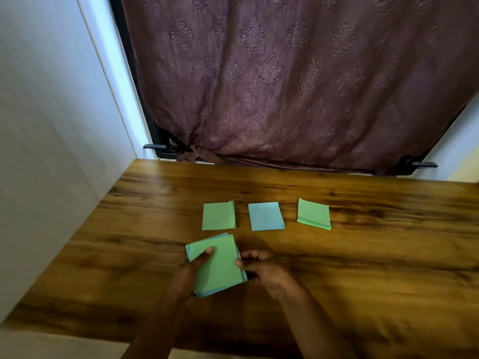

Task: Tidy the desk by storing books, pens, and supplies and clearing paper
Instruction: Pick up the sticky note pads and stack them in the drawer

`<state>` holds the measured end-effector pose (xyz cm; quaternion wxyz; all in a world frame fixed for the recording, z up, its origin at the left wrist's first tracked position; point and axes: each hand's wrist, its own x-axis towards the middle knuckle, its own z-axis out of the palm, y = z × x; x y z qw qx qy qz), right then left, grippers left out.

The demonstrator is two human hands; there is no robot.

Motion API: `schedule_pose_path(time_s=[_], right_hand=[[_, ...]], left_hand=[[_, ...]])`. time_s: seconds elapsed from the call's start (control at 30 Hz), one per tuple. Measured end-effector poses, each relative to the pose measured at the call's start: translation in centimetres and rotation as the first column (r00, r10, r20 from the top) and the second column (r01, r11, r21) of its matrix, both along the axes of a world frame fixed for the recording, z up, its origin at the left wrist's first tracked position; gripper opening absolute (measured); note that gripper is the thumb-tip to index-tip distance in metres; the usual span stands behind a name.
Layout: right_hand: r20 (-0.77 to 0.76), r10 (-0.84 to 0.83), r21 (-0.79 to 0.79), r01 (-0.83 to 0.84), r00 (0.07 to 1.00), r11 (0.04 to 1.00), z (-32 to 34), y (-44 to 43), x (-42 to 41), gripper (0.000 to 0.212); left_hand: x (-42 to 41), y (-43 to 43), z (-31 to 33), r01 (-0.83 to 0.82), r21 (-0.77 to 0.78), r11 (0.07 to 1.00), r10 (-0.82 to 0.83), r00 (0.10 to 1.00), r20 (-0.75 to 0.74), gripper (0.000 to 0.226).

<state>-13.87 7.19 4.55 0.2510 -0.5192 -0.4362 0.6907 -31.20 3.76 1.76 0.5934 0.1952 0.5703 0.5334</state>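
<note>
Fingers (pixel 207 251) of left hand (pixel 188 277): thumb pressed on top of held stack, the rest hidden beneath, clamped on it

Held stack (pixel 217 265): green and blue paper squares, edges uneven, at near centre of desk (pixel 363 255); lifted or resting, cannot tell

Right hand (pixel 267 272): fingers curled, one tip pinching the stack's right edge; blur hides how many sheets it has

Far row, piles apart from each other: left green pile (pixel 218 216), sheets fanned at its right side; blue pile (pixel 265 216); right green pile (pixel 313 214), near edge curled up

Hazards, judged: uneven sheets may slide out and scatter if the left grip slackens; the pinch may drag several sheets instead of one; a green sheet landing on blue would mix the colours; a wrist crossing the row could shove the fanned pile
</note>
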Motion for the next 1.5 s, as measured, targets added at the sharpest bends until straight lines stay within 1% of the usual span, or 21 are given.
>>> schedule_pose_path(time_s=[0.07, 0.13, 0.23, 0.37, 0.43, 0.47, 0.53, 0.57, 0.6, 0.63, 0.7, 0.73, 0.77, 0.8, 0.87, 1.0, 1.17, 1.27, 1.33, 1.43, 1.5], right_hand=[[-0.006, -0.040, 0.023, 0.040, 0.999, 0.999, 0.2, -0.9, -1.3, 0.009], [-0.015, -0.091, 0.049, 0.092, 0.996, 0.995, 0.2, -1.7, -2.3, 0.013], [-0.025, -0.168, 0.043, 0.169, 0.985, 0.985, 0.4, -2.3, -3.2, 0.010], [0.101, -0.333, 0.121, 0.320, 0.938, 0.940, 0.1, -1.0, -3.2, 0.022], [0.258, -0.293, 0.198, 0.247, 0.920, 0.949, -0.6, -0.4, -3.3, 0.023], [0.409, -0.237, 0.266, 0.134, 0.881, 0.955, -1.0, -0.3, -3.5, 0.025], [0.708, -0.207, 0.368, -0.103, 0.676, 0.924, -1.8, -0.6, -3.9, 0.033], [0.762, -0.261, 0.421, -0.146, 0.593, 0.895, -2.1, -1.0, -4.1, 0.037], [0.746, -0.317, 0.480, -0.144, 0.585, 0.865, -2.0, -1.4, -4.3, 0.040], [0.697, -0.337, 0.522, -0.127, 0.633, 0.843, -1.7, -1.8, -4.6, 0.041], [0.459, -0.274, 0.516, -0.002, 0.845, 0.857, -0.5, -2.4, -5.3, 0.036], [0.345, -0.218, 0.466, 0.035, 0.913, 0.884, 0.2, -2.7, -5.8, 0.032], [0.288, -0.173, 0.428, 0.035, 0.942, 0.903, 0.7, -2.8, -6.1, 0.031], [0.278, -0.148, 0.410, 0.022, 0.949, 0.912, 1.0, -2.9, -6.2, 0.031], [0.282, -0.185, 0.408, 0.057, 0.941, 0.911, 1.2, -2.8, -5.7, 0.029], [0.125, -0.303, 0.340, 0.246, 0.945, 0.908, 0.7, -3.3, -2.4, 0.020], [0.062, -0.372, 0.302, 0.338, 0.926, 0.892, 0.9, -3.9, 1.2, 0.011], [0.080, -0.370, 0.296, 0.332, 0.926, 0.896, 0.7, -3.7, 2.6, 0.012], [0.068, -0.380, 0.289, 0.346, 0.923, 0.892, 0.7, -3.4, 3.4, 0.015], [0.058, -0.438, 0.292, 0.404, 0.897, 0.867, 0.5, -2.3, 5.0, 0.018], [0.071, -0.486, 0.292, 0.448, 0.871, 0.845, 0.2, -1.1, 6.6, 0.017]], left_hand=[[-1.3, -0.7, -0.1, 0.012, 0.027, 1.000, -0.012, 1.000, -0.003, 0.035], [-2.3, -1.3, -0.2, 0.009, 0.050, 0.999, -0.009, 1.000, -0.006, 0.026], [-4.1, -1.7, -0.5, -0.025, 0.044, 0.999, 0.025, 1.000, -0.007, 0.025], [-8.1, -2.0, -0.5, -0.153, -0.019, 0.988, 0.153, 0.988, 0.027, 0.021], [-9.8, -2.3, -0.3, -0.179, -0.012, 0.984, 0.179, 0.983, 0.035, 0.017], [-10.3, -2.5, -0.2, -0.172, -0.006, 0.985, 0.172, 0.984, 0.044, 0.016], [-10.5, -2.6, 0.1, -0.134, 0.017, 0.991, 0.133, 0.989, 0.070, 0.018], [-10.2, -2.7, 0.3, -0.117, 0.025, 0.993, 0.115, 0.990, 0.083, 0.017], [-9.9, -2.7, 0.6, -0.105, 0.034, 0.994, 0.101, 0.991, 0.092, 0.015], [-9.4, -2.6, 0.7, -0.092, 0.040, 0.995, 0.087, 0.991, 0.097, 0.013], [-8.1, -2.4, 0.9, -0.062, 0.045, 0.997, 0.057, 0.993, 0.098, 0.015], [-7.2, -2.4, 0.9, -0.032, 0.043, 0.999, 0.028, 0.994, 0.105, 0.018], [-6.3, -2.3, 1.0, 0.005, 0.040, 0.999, -0.009, 0.993, 0.114, 0.018], [-5.2, -2.4, 1.3, 0.042, 0.043, 0.998, -0.047, 0.991, 0.124, 0.017], [-3.5, -2.2, 1.4, 0.098, 0.045, 0.994, -0.103, 0.985, 0.136, 0.015], [-0.9, -1.7, 1.7, 0.191, 0.073, 0.979, -0.201, 0.963, 0.181, 0.021], [2.1, -1.6, 2.2, 0.164, 0.096, 0.982, -0.178, 0.970, 0.163, 0.011], [3.4, -1.4, 2.4, 0.162, 0.057, 0.985, -0.169, 0.974, 0.149, 0.028], [4.1, -1.1, 2.3, 0.141, 0.051, 0.989, -0.146, 0.983, 0.113, 0.026], [4.9, -0.9, 2.3, 0.160, 0.007, 0.987, -0.159, 0.977, 0.143, 0.031], [4.7, -0.7, 1.6, 0.148, 0.004, 0.989, -0.147, 0.979, 0.143, 0.024]])
